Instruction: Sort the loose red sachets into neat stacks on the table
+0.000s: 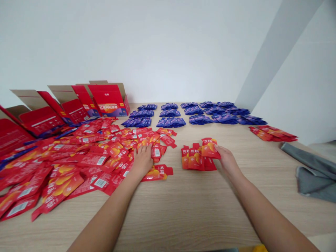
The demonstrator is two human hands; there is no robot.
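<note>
My right hand (pixel 226 158) pinches the edge of a red pouch (pixel 209 147) with an orange fruit print. That pouch is just over a small overlapping group of similar red pouches (pixel 194 159) on the table. On the left, my left hand (pixel 144 160) rests at the right side of a large loose pile of red pouches (pixel 91 157). Its fingers are bent over the lower end of a red pouch (pixel 143 141), and the fingertips are partly hidden. Beside that wrist lies another red pouch (pixel 158 173), flat on the wood.
Open red cartons (pixel 109 101) line the back left. Several stacks of blue-purple pouches (pixel 171 122) stand in rows at the back. To the right are a fanned stack of red pouches (pixel 273 133) and a grey cloth (pixel 315 178). A white wall rises behind the wooden table (pixel 189 210).
</note>
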